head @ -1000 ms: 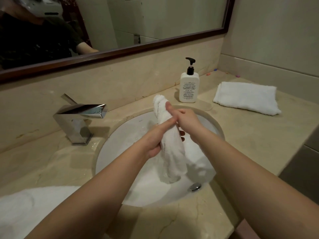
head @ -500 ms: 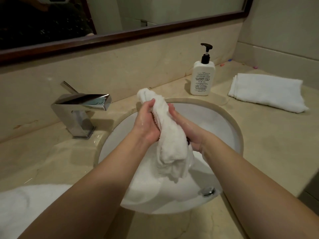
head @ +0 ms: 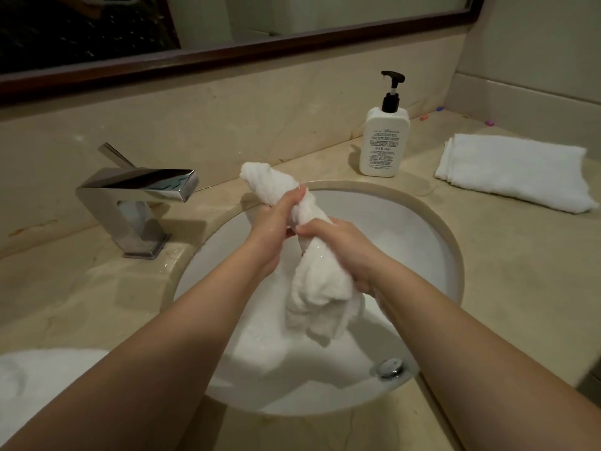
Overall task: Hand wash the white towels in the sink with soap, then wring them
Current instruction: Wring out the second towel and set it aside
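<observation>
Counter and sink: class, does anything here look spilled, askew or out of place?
Little stands out. Both hands grip the twisted towel over the sink. A few small coloured bits lie on the counter behind the soap bottle; too small to identify.

A wet, nubby terry-cloth towel [head: 320, 281], twisted into a rope, hangs over a glossy white ceramic sink [head: 432, 255]. The faucet [head: 136, 203] is polished, mirror-bright metal, as is the drain stopper [head: 391, 368]. The counter [head: 507, 265] is smooth beige marble-look stone with a wet sheen. A matt white plastic soap bottle [head: 383, 141] carries a black pump. A dry folded towel [head: 514, 170] looks soft and fluffy; dark wood frames the mirror [head: 260, 48].
</observation>
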Motion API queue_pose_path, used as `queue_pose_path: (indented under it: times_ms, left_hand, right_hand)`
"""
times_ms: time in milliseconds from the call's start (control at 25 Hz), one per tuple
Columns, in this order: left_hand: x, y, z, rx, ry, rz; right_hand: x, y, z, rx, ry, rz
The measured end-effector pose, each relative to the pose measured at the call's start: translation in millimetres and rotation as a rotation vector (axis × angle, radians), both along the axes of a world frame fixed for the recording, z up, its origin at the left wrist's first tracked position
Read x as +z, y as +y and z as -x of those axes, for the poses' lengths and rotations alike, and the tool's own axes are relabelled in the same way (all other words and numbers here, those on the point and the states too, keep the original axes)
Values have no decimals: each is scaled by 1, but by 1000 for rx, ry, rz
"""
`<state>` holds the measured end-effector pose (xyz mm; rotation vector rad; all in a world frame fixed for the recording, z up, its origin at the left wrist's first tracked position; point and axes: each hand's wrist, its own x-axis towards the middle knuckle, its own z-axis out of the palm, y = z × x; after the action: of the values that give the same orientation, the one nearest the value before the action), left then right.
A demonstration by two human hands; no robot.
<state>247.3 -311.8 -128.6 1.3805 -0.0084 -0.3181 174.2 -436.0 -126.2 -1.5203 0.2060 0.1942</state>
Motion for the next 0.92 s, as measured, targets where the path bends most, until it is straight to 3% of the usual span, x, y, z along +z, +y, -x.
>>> queue_pose_path:
  times_ms: [120, 240, 400, 560, 720, 920]
  left_hand:
    - [6, 10, -5, -212, 12, 243]
    - [8, 13, -6, -279, -48, 260]
    - [9, 14, 0, -326, 25, 405]
    - [6, 12, 3, -200, 95, 383]
    - [9, 2, 3, -89, 220, 311]
    - [12, -2, 3, -20, 268, 224]
  right_hand:
    - [4, -11, 1, 12, 107, -238]
    - [6, -16, -2, 153, 193, -443]
    - [6, -1, -3, 301, 209, -592]
    - [-2, 17, -17, 110, 70, -429]
    - [-4, 23, -17, -112, 5, -71]
    - [-12, 28, -16, -133, -24, 357]
